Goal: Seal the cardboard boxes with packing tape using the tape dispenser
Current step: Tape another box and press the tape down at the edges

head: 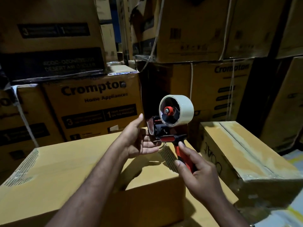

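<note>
Stacked cartons (91,102) behind; right hand (198,176) grips tape dispenser (170,126); left hand (139,141) spread, seemingly touching its front.

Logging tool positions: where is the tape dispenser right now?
Head view, centre: the tape dispenser is raised above the near cardboard box, its handle gripped by the right hand, the left hand open at its front.

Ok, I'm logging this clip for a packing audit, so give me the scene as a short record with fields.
right hand: grips the handle of the tape dispenser, held in the air
left hand: open, fingers at the dispenser's front
tape roll: pale, mounted on the dispenser
near box: below both hands, tape at its edges
right box: top seam taped
background: stacked printed cartons
</note>
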